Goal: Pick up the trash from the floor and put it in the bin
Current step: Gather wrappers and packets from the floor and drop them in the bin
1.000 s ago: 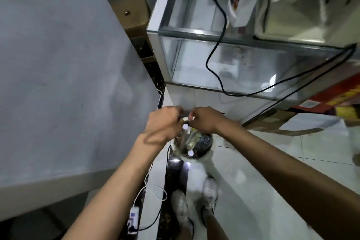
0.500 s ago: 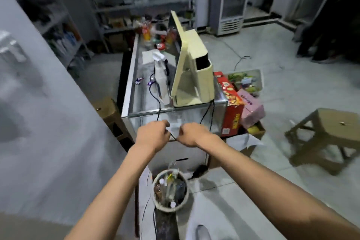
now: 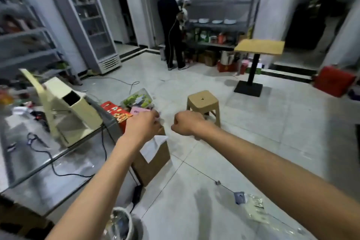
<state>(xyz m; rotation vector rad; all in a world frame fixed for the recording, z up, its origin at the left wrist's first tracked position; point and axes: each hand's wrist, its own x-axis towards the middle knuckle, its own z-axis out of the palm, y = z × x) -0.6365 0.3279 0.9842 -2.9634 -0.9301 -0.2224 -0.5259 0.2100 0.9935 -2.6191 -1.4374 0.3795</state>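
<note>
My left hand (image 3: 143,125) and my right hand (image 3: 187,123) are raised side by side in front of me, a short gap between them, both with fingers curled in. Nothing clear shows in either fist. The white bin (image 3: 128,220), with bottles inside, stands on the floor at the bottom edge under my left forearm. A clear plastic bottle (image 3: 254,207) with a blue cap lies on the floor tiles at the lower right, partly behind my right forearm. A small grey scrap (image 3: 217,182) lies on the tiles a little beyond it.
A glass counter (image 3: 48,163) with a cream machine (image 3: 72,115) and black cables fills the left. A cardboard box (image 3: 153,163) sits beside it. Ahead are a tan stool (image 3: 203,103), a pedestal table (image 3: 259,48), a red crate (image 3: 334,81), and a person (image 3: 172,25) at shelves.
The view has swung up from the bin to the room. Both hands have risen away from the bin and moved apart, staying closed. The floor bottle has come into view.
</note>
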